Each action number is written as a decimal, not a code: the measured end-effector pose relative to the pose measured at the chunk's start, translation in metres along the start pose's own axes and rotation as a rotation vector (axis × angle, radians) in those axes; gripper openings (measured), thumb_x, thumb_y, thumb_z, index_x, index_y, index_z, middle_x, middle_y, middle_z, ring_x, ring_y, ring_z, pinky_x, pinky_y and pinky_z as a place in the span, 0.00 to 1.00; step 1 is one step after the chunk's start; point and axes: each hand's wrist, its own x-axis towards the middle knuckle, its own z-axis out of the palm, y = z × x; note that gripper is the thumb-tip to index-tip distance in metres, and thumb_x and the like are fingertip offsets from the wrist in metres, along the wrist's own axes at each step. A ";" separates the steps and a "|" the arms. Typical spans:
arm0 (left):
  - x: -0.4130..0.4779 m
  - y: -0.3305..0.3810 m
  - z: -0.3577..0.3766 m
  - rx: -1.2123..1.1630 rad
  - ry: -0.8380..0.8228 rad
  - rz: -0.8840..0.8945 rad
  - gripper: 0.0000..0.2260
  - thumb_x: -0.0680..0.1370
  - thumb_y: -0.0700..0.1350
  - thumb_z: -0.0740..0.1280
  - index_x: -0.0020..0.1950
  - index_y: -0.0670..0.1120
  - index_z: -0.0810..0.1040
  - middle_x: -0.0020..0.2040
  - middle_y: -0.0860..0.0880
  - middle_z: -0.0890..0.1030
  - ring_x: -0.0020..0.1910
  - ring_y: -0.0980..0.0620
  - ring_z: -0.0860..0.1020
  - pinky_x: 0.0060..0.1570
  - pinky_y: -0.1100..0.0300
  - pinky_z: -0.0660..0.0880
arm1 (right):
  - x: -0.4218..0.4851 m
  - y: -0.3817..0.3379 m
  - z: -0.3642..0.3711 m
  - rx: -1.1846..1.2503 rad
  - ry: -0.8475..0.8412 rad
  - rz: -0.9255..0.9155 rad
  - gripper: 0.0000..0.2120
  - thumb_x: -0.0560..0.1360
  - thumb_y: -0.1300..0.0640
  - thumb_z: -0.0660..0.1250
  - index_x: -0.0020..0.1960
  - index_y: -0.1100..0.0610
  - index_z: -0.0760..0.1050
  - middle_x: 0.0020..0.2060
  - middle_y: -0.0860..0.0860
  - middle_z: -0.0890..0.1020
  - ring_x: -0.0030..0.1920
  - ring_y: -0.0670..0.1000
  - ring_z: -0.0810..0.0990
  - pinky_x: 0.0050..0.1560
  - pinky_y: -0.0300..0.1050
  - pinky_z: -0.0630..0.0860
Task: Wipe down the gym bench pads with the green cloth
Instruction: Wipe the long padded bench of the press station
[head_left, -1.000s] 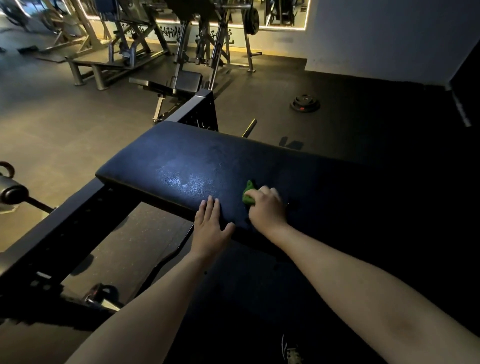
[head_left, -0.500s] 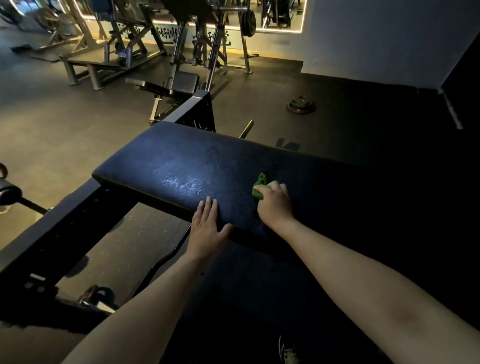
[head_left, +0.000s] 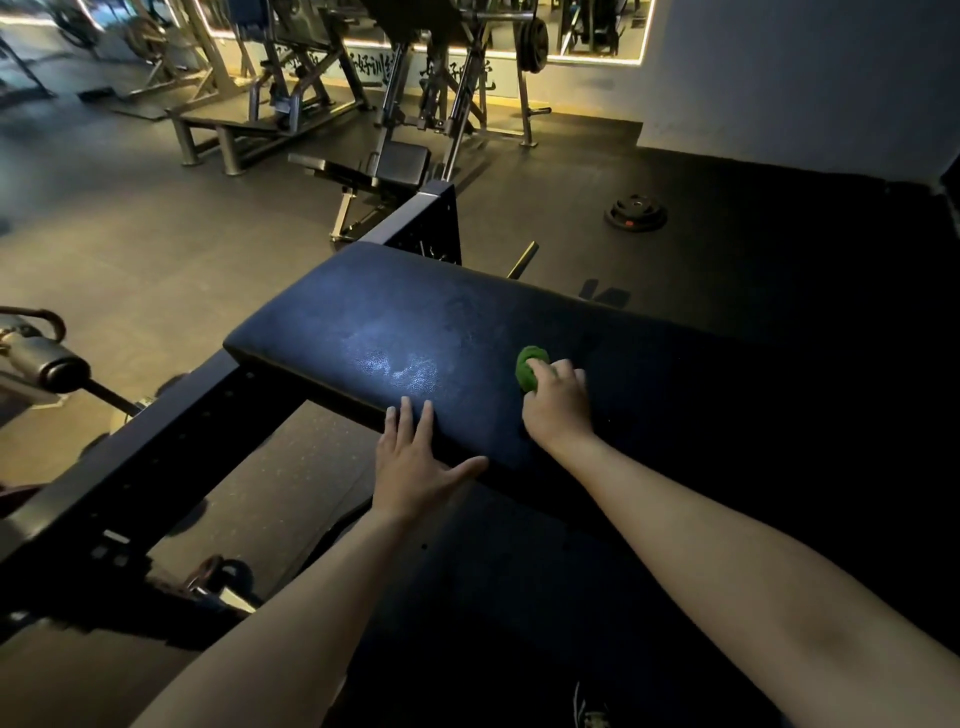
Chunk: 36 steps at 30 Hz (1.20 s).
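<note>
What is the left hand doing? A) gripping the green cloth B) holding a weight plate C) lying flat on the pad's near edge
C: the left hand lies flat, fingers straight, on the near edge of the bench pad; the right hand grips the green cloth.

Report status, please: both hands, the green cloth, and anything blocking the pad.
Left hand flat on near edge of bench pad. Right hand grips bunched green cloth, pressed on pad. No obstacle seen; pad's right end too dark.
</note>
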 end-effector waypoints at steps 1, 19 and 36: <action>0.001 0.000 -0.001 -0.011 0.003 -0.001 0.53 0.67 0.75 0.67 0.83 0.49 0.52 0.83 0.48 0.46 0.81 0.48 0.40 0.79 0.53 0.42 | -0.002 -0.009 0.007 -0.007 -0.021 -0.014 0.20 0.75 0.63 0.60 0.66 0.55 0.74 0.61 0.57 0.72 0.60 0.59 0.67 0.60 0.48 0.67; 0.025 -0.047 -0.021 -0.084 0.049 -0.048 0.48 0.68 0.68 0.73 0.81 0.50 0.58 0.83 0.47 0.52 0.81 0.48 0.49 0.79 0.54 0.48 | 0.001 -0.051 0.038 0.059 -0.017 -0.024 0.15 0.74 0.66 0.59 0.53 0.54 0.80 0.54 0.56 0.77 0.54 0.59 0.70 0.52 0.45 0.65; 0.028 -0.073 -0.025 -0.035 0.021 0.023 0.34 0.77 0.48 0.65 0.81 0.53 0.57 0.82 0.56 0.53 0.81 0.56 0.52 0.77 0.47 0.53 | 0.028 -0.094 0.058 0.033 -0.037 0.012 0.18 0.73 0.65 0.60 0.58 0.53 0.81 0.55 0.59 0.78 0.56 0.62 0.72 0.54 0.45 0.68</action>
